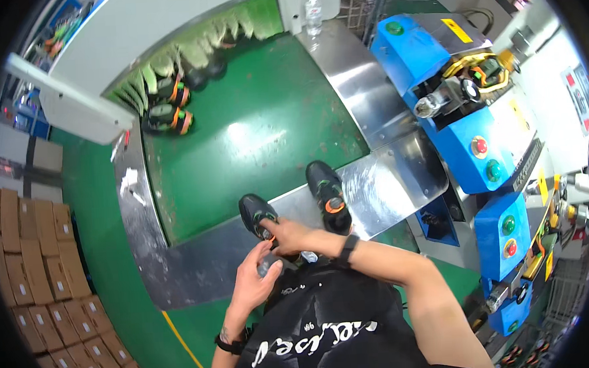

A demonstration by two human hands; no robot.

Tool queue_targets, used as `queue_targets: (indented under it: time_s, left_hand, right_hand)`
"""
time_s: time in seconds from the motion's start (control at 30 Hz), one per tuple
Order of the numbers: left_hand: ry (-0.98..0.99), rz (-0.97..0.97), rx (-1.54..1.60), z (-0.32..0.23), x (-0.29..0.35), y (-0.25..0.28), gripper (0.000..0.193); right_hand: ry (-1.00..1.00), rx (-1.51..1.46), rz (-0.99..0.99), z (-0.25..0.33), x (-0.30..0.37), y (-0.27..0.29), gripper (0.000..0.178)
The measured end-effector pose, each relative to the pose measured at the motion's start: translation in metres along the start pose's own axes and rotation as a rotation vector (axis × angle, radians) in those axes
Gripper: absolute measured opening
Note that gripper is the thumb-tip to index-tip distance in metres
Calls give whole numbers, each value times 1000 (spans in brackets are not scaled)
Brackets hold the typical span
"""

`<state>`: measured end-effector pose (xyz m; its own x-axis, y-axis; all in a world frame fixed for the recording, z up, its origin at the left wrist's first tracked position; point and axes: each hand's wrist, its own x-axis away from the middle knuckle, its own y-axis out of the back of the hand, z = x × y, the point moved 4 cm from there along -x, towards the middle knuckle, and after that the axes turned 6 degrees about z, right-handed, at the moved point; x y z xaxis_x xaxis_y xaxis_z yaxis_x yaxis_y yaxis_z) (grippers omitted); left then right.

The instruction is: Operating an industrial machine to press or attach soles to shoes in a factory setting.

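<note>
1. Seen from above, a person's right grip (289,236) reaches leftward to a black shoe with orange and green trim, the first shoe (254,210). Its fingertips touch the heel end; whether they are clamped on it, I cannot tell.
2. The left grip (251,279) is just beside it, nearer the body, fingers curved and thumb apart from them. A grey patch shows between; I cannot tell whether it is held.
3. The first shoe lies just beyond both grips on the bench (202,272), at its steel near edge, toe pointing away.
4. A matching second shoe (325,186) lies beyond the right grip and to its right, toe also pointing away.
5. Well beyond the grips, to the left, more shoes (164,117) stand on a green belt (259,146) by a green fringe (201,45).
6. Far to the right grip's right are blue control boxes (462,138); cartons (42,264) are stacked well left of the left grip.
</note>
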<state>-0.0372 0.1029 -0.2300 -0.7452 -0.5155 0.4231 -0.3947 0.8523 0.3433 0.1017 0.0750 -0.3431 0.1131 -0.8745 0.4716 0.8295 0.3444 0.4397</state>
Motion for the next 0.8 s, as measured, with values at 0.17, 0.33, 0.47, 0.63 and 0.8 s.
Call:
queue_targets:
  time_s: [0.17,0.33,0.47,0.63,0.8]
  left_hand:
    - [-40,-110,-92,25,4,1,43]
    - [-90,-44,-26,10,-17,-1,42]
    - [-169,-75,134,-9,-32,12,48]
    - [-68,102,751,-54,-46,-3,50]
    - [-479,208,815,-112,11,24,74]
  right_hand:
    - [36,200,-874,-15,124,54,96]
    - [-529,-150,-671,-84,110,31,100]
    - [-334,-268,-589,-69,145,73,86]
    - [282,189,-472,28,234,102,87]
    - [604,361,-568,82,233,105,73]
